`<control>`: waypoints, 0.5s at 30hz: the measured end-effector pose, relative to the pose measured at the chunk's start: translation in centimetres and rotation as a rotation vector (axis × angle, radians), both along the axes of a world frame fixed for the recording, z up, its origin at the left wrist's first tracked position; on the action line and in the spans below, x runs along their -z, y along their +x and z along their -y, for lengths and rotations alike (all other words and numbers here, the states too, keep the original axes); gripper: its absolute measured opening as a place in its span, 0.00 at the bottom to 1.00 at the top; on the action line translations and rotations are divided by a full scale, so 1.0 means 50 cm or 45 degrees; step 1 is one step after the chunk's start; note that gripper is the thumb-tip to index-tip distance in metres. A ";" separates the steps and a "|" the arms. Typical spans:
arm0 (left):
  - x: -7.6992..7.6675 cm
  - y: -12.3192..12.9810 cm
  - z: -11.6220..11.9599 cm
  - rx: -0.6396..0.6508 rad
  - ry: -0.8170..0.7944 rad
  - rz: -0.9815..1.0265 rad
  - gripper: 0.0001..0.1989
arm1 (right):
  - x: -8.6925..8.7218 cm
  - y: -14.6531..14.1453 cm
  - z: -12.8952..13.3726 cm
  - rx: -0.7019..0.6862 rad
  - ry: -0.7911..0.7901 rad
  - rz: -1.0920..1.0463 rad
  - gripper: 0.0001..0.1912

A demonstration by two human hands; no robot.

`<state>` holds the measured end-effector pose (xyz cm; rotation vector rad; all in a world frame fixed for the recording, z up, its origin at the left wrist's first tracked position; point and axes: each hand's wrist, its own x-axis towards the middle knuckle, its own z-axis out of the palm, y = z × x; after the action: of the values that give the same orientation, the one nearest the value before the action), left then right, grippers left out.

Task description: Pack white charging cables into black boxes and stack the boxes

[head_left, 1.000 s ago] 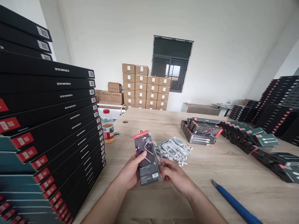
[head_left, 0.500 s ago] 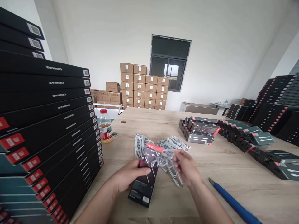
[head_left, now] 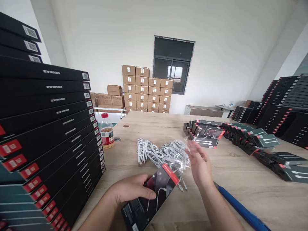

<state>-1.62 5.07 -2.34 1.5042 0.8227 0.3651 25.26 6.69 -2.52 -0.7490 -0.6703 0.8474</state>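
My left hand (head_left: 134, 190) is wrapped around a slim black box (head_left: 157, 197) with a red end, which lies tilted towards the right over the table. White cables are pictured on its face. My right hand (head_left: 198, 158) is raised to the right of the box, fingers stretched out and slightly blurred. Just left of these fingers, a crumpled clear plastic wrapper (head_left: 180, 157) hangs over or lies on the cables; whether the fingers touch it I cannot tell. Beyond the box, coiled white cables (head_left: 156, 153) lie in a loose heap.
A tall stack of black boxes (head_left: 69, 122) stands at the left, beside a red-capped bottle (head_left: 107, 131). Several smaller boxes (head_left: 204, 133) sit at the back right, with a row of more (head_left: 264, 141) further right. A long blue tool (head_left: 240, 205) lies by my right forearm.
My right hand has moved away from the box, up and right, and its fingers have spread. The clear wrapper has come off the box's end. My left hand has tilted the box rightward and nearer.
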 end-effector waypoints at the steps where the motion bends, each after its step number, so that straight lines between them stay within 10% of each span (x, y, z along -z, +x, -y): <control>1: 0.000 -0.001 0.002 0.011 -0.010 -0.032 0.23 | 0.000 0.007 0.000 0.095 0.027 0.079 0.27; 9: 0.000 0.004 0.010 -0.130 -0.036 0.093 0.23 | -0.035 0.025 0.025 0.443 0.155 0.406 0.29; 15: -0.004 0.012 -0.008 -0.461 -0.073 0.120 0.27 | -0.008 0.180 0.225 1.129 0.109 0.390 0.19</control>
<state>-1.04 5.47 -2.14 1.2730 1.0224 0.6691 34.28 -4.56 -2.11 -0.9898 -0.5531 -0.1087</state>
